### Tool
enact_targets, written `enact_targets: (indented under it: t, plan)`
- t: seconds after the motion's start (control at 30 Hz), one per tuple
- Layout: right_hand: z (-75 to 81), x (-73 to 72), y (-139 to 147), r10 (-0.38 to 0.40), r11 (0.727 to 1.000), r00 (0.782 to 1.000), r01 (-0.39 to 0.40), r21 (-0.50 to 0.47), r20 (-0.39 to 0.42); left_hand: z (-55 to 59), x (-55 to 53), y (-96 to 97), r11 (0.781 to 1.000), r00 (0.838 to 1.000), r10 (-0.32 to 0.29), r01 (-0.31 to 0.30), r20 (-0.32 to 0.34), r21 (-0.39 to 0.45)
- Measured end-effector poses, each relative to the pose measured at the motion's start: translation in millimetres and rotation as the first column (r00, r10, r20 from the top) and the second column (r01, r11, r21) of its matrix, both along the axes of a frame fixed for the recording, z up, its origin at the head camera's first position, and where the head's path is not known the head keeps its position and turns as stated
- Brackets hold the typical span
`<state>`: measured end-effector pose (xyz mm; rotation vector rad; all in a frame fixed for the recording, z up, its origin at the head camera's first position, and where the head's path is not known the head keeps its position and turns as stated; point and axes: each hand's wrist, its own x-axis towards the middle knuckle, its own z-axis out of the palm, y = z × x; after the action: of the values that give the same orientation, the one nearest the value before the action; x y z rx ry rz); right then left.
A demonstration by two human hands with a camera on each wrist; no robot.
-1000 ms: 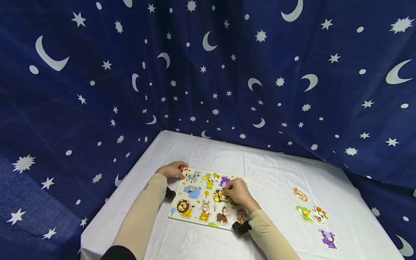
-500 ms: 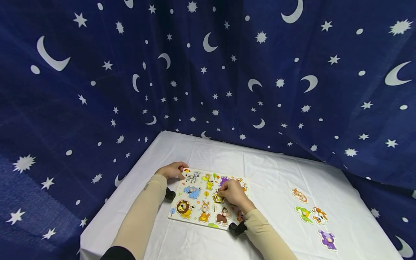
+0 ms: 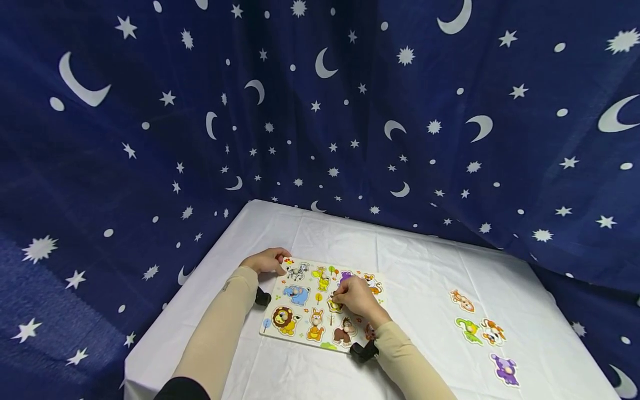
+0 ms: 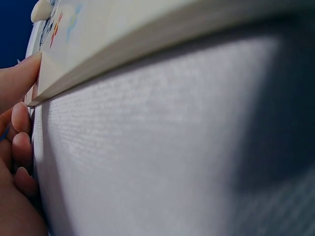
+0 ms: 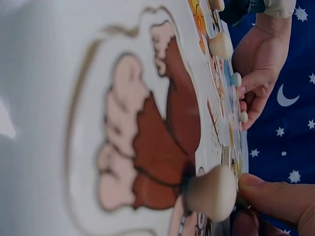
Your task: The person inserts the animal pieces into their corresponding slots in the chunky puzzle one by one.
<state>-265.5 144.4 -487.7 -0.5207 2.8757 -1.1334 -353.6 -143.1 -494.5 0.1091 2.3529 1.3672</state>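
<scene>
A white wooden animal puzzle board lies on the table. My left hand holds its far left corner; in the left wrist view the thumb lies against the edge, with the other fingers curled below. My right hand pinches a yellow spotted animal puzzle piece over the board's middle right; its knob is hidden by the fingers. Whether the piece sits fully in its recess I cannot tell. Close to the right wrist camera is the brown gorilla piece with its wooden knob.
Several loose pieces lie on the white tablecloth at the right: an orange one, a green one, a white and orange one and a purple one. A dark blue curtain surrounds the table.
My right hand has moved slightly left with the spotted piece, bringing it over the matching picture on the board. The left hand stays at the corner.
</scene>
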Motion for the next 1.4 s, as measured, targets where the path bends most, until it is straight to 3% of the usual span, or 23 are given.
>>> enact_targets:
  t: [0.27,0.5,0.73,1.13,1.4]
  plan:
    - [-1.8,-0.6,-0.7,0.0,1.0,1.0,0.0,-0.005,0.024,-1.8,-1.8,-0.2,1.0,1.0,-0.006,0.006,-0.003,-0.008]
    - [0.3,2.3,1.5,0.046,0.998,0.998,-0.047,-0.037,-0.039,-1.4,-1.9,0.9,1.0,1.0,-0.003,0.003,-0.005,-0.001]
    - [-1.8,0.7,-1.1,0.009,1.0,1.0,-0.009,-0.017,0.021,-1.2,-1.8,2.4,1.0,1.0,0.011,-0.011,-0.003,-0.009]
    - [2.5,3.3,4.5,0.048,0.999,0.998,-0.048,-0.003,0.042,1.7,0.3,2.3,1.0,1.0,-0.02,0.02,-0.024,-0.02]
    - [4.2,3.3,16.9,-0.031,0.998,0.997,0.034,-0.05,0.07,-0.4,-0.4,2.8,0.999,0.999,-0.025,0.025,-0.021,-0.031]
